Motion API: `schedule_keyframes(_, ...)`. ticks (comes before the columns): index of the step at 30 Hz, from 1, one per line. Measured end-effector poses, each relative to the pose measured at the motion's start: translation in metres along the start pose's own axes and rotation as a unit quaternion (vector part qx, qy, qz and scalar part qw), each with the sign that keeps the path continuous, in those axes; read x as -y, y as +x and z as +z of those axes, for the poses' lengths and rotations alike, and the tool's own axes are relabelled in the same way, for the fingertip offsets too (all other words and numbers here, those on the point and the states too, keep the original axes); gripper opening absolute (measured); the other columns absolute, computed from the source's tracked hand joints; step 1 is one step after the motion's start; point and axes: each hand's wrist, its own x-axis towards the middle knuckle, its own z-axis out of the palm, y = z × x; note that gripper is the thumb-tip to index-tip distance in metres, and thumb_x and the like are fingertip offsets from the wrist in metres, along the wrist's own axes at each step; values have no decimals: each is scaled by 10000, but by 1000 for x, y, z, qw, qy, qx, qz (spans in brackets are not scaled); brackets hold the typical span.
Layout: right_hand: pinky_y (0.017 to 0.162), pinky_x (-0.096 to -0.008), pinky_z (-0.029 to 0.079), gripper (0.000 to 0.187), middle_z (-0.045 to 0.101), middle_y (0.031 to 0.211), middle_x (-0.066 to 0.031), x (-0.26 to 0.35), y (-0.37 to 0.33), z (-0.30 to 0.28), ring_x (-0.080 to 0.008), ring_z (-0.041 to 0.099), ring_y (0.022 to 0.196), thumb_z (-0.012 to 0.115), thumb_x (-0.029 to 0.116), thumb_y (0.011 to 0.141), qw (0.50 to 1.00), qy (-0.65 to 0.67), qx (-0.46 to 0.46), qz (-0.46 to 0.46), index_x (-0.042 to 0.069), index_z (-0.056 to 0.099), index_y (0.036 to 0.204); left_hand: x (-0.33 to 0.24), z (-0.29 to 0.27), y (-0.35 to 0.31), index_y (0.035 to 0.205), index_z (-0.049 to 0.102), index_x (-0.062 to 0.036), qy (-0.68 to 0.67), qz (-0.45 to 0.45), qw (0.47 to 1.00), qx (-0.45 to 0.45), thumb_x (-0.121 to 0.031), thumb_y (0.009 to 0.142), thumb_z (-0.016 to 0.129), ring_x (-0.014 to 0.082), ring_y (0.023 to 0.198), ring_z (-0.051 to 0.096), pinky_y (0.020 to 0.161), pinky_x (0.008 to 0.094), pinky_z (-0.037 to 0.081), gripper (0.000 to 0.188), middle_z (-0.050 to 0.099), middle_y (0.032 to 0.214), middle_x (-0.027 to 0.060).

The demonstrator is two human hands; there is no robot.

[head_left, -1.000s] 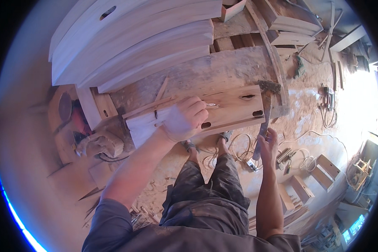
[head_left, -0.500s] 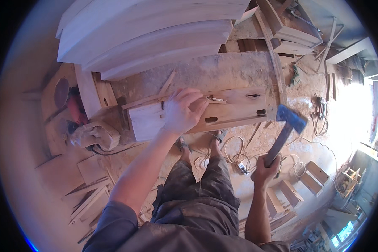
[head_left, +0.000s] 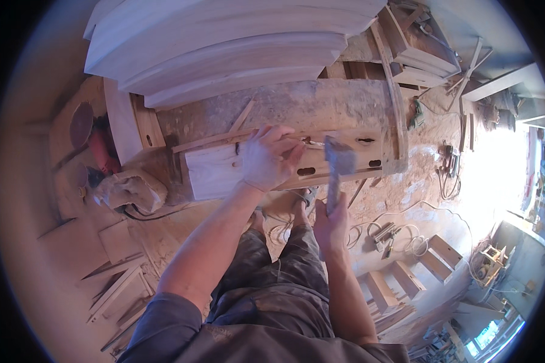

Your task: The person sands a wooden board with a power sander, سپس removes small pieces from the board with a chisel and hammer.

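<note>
A long pale wooden board (head_left: 207, 174) with several dark oval slots lies across the workbench (head_left: 297, 100). My left hand (head_left: 269, 158) is over the middle of the board, its thumb and fingers closed in a pinch. What they hold, if anything, is hidden. Beside these fingertips a whitish splintered spot (head_left: 312, 143) shows on the wood. My right hand (head_left: 331, 225) grips the handle of a hammer with a blue head (head_left: 340, 158). The head is blurred by motion and appears over the board, right of the splintered spot; whether it touches cannot be made out.
Large curved pale panels (head_left: 224, 54) stack along the bench's far side. At the left are a red power tool (head_left: 103, 148) and a crumpled brown bag (head_left: 132, 190). Cables (head_left: 445, 204) and small wooden frames (head_left: 406, 278) lie on the floor at the right.
My right hand has swung the hammer leftward, from beyond the board's right end to over the board. My left hand stays almost where it was, and the view has shifted slightly.
</note>
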Motion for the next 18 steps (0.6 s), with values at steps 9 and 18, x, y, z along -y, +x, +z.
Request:
schedule_keyframes(9, 766, -553, 496, 336, 680, 843, -281, 4, -4, 6, -494, 666, 832, 660, 268, 928, 999, 28, -11, -13, 11, 563, 1120, -2, -4, 0, 851, 799, -154, -1, 0, 1000, -2, -195, 803, 808, 243, 942, 653, 847, 414, 505, 64, 717, 1011, -2)
schedule_keyframes(18, 661, -453, 478, 256, 623, 773, -166, 4, -21, -14, -324, 605, 671, 732, 157, 862, 982, 30, -166, -79, 14, 604, 1031, 18, -21, -8, 943, 773, -95, -25, 27, 999, 6, -197, 896, 738, 314, 935, 695, 819, 448, 550, 118, 742, 1018, 98)
